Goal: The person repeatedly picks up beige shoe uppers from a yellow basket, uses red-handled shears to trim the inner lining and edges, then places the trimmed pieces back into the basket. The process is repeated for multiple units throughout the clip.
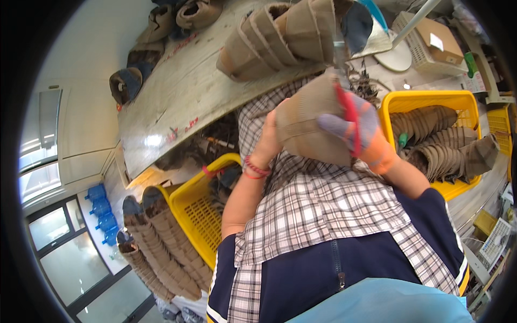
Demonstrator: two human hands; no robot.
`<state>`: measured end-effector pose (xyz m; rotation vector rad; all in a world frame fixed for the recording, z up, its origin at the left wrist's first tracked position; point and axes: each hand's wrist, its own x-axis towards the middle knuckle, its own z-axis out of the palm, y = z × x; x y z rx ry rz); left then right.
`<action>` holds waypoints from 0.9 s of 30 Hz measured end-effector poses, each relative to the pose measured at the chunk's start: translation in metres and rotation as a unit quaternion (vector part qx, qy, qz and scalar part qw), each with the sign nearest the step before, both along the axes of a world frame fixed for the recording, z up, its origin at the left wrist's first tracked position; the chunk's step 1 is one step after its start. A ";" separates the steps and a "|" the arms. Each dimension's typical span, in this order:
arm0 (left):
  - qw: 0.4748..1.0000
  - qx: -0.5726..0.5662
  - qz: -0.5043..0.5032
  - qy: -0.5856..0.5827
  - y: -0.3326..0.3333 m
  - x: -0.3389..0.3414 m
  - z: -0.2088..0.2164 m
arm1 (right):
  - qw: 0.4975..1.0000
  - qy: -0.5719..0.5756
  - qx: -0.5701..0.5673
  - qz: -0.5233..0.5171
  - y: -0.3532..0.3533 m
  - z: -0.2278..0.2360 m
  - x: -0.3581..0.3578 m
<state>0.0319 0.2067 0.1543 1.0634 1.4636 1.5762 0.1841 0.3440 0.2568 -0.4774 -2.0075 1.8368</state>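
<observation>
Above my lap I hold a tan fabric piece (309, 121), shaped like a shoe upper, with a red strip along its right edge. My left hand (271, 137), bare and with red bands at the wrist, grips its left side; most of those fingers are hidden behind it. A purple and orange glove covers my right hand (369, 134), whose thumb presses on the front face near the red strip. Just beyond, a nested row of similar tan pieces (280, 40) lies on the worn worktable (183, 99).
To my right a yellow basket (385, 116) holds several nested rows of tan pieces. Another yellow basket (188, 207) stands at my left, beside long stacks of pieces (167, 237). More pieces (126, 83) sit at the table's far left. A cardboard box (436, 40) is at the back right.
</observation>
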 end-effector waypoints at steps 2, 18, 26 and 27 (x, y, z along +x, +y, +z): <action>0.985 0.053 0.082 0.142 0.021 -0.025 0.036 | 0.988 0.012 0.081 -0.130 0.028 0.000 0.021; 0.964 -0.086 0.186 0.167 0.071 -0.205 0.046 | 0.975 0.189 -0.074 0.094 0.162 -0.078 -0.169; 0.882 -0.149 0.341 0.289 0.012 -0.227 0.043 | 0.969 0.217 -0.120 0.011 0.113 -0.131 -0.295; 0.879 -0.145 0.361 0.276 0.004 -0.233 0.038 | 0.969 0.217 -0.116 -0.039 0.103 -0.129 -0.291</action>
